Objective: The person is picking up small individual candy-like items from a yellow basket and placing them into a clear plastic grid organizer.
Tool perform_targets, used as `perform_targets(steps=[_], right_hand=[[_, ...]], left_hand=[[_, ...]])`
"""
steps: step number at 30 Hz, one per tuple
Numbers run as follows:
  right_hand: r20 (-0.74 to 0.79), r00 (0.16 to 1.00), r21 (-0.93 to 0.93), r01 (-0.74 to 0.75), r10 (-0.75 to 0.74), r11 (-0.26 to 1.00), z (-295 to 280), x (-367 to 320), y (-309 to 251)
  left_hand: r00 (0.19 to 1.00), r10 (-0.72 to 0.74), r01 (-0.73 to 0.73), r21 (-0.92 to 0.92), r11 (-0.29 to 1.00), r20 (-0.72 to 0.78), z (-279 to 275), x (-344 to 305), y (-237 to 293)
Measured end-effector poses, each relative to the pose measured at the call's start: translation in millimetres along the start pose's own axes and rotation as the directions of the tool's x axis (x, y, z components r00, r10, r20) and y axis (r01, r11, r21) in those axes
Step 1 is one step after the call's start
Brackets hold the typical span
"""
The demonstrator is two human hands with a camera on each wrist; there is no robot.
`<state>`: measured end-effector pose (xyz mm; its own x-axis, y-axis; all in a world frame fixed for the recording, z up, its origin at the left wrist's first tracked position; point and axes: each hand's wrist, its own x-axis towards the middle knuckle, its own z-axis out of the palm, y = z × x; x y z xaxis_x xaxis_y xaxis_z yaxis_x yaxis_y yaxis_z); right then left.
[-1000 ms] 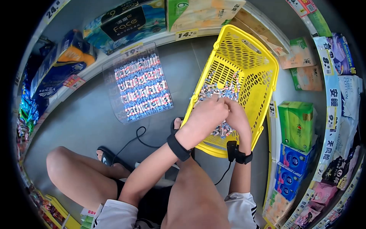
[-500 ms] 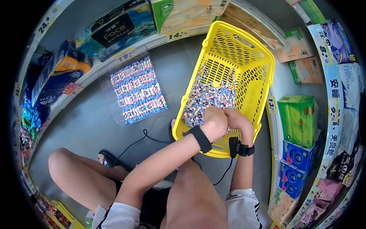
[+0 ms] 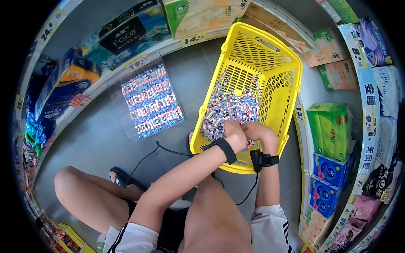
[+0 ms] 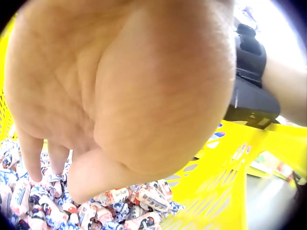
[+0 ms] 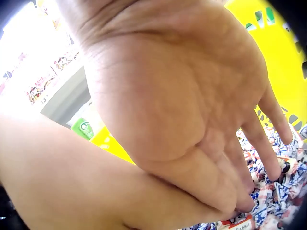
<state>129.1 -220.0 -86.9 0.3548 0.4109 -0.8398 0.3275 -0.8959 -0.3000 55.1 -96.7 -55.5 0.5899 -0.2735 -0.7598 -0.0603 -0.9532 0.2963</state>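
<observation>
A yellow perforated shopping basket (image 3: 280, 111) stands on the floor, its bottom covered with loose wrapped candies (image 3: 231, 107) in white, blue and red. My left hand (image 3: 235, 134) reaches into the near end of it, fingers extended down at the candies in the left wrist view. Close beside it, my right hand (image 3: 260, 131) bends inward over the same heap. In the right wrist view its fingers (image 5: 261, 143) spread loosely and point down at the candies. Neither hand shows a candy in its grip. On the floor to the left lies a clear tray (image 3: 116, 105) with candies in rows.
Shelves with tissue packs curve around the floor; a green pack (image 3: 329, 130) and blue packs (image 3: 325, 194) stand at the right. A price-tagged shelf edge runs behind the tray. A black cable (image 3: 168, 147) crosses the floor near a sandalled foot (image 3: 122, 176).
Both hands have moved from over the middle of the heap toward the basket's near end, uncovering more candies. Since half a second ago the hands have parted slightly. The head view has shifted a little.
</observation>
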Motion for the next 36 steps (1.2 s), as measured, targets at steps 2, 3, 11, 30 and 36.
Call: perform_targets(steps=[2, 3, 11, 30, 36], right_hand=[[0.010, 0.999, -0.020, -0.036, 0.037, 0.999, -10, -8, -14], [0.019, 0.997, -0.039, -0.073, 0.074, 0.997, -12, -11, -18], [-0.049, 0.998, 0.047, 0.038, -0.036, 0.998, -1, 4, 3], [-0.064, 0.989, 0.114, 0.141, -0.134, 0.983, -23, -35, -14], [-0.137, 0.958, 0.384, 0.287, -0.253, 0.878, -16, -36, 2]], left_hand=[[0.998, -0.041, 0.039, 0.056, 0.998, 0.049, 15, 22, 4], [0.998, -0.039, 0.036, 0.055, 0.998, 0.049, 13, 19, 4], [0.992, -0.001, 0.004, 0.029, 1.000, -0.124, 1, -1, -1], [0.942, 0.062, -0.095, -0.085, 0.992, -0.331, -5, -22, -13], [0.935, 0.059, -0.102, -0.108, 0.989, -0.349, -10, -40, -23]])
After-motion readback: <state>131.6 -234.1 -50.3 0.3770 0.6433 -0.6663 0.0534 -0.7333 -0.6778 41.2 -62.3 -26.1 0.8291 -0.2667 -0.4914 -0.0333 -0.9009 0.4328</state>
